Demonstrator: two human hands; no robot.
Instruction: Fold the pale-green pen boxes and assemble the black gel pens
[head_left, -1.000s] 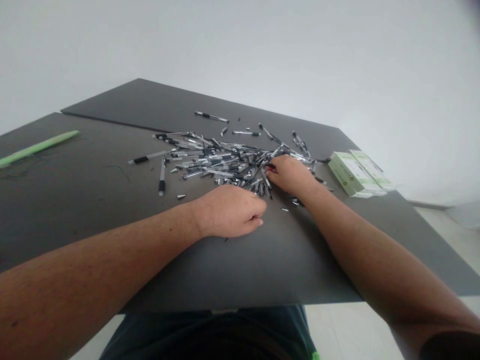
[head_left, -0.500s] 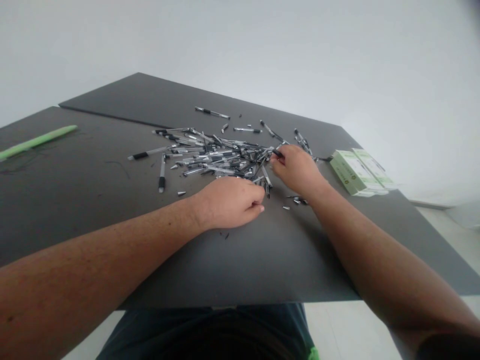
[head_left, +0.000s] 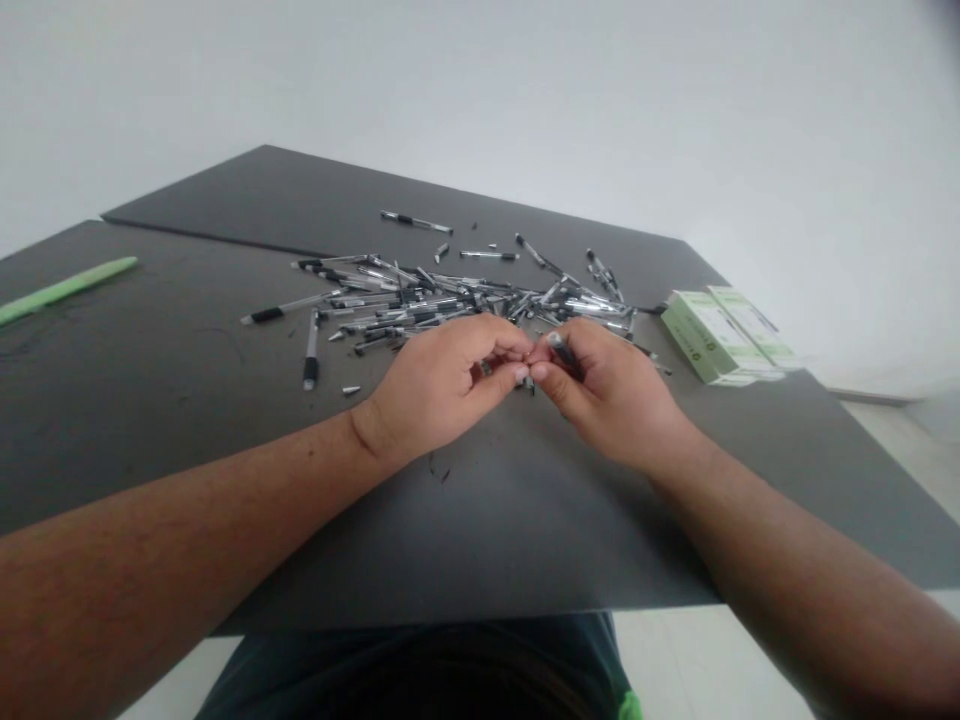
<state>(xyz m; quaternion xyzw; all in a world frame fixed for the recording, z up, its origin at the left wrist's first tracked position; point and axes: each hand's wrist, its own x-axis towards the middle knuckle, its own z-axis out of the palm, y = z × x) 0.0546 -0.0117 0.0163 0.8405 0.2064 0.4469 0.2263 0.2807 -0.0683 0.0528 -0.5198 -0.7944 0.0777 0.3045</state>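
My R hand (head_left: 619, 395) is closed on a pen piece (head_left: 560, 348), approx. mid-table just in front of the pen pile (head_left: 420, 303); the piece is tilted, dark body w/ a paler, greyish-clear end pointing up & toward my L hand (head_left: 442, 385). L fingers are curled w/ thumb nearly meeting them, tips touching the R fingertips; can't tell for sure if they pinch a small part, view's too blurry there. The pile's a jumble: clear barrels, black grips, shiny silver bits, lying every which way on the dark grey table (head_left: 495, 530). One loose pen (head_left: 311, 350) w/ black grip lies L of it, near a small silver tip (head_left: 351, 389). Green-&-white boxes (head_left: 709, 340) sit far R, green stick (head_left: 71, 288) far L.
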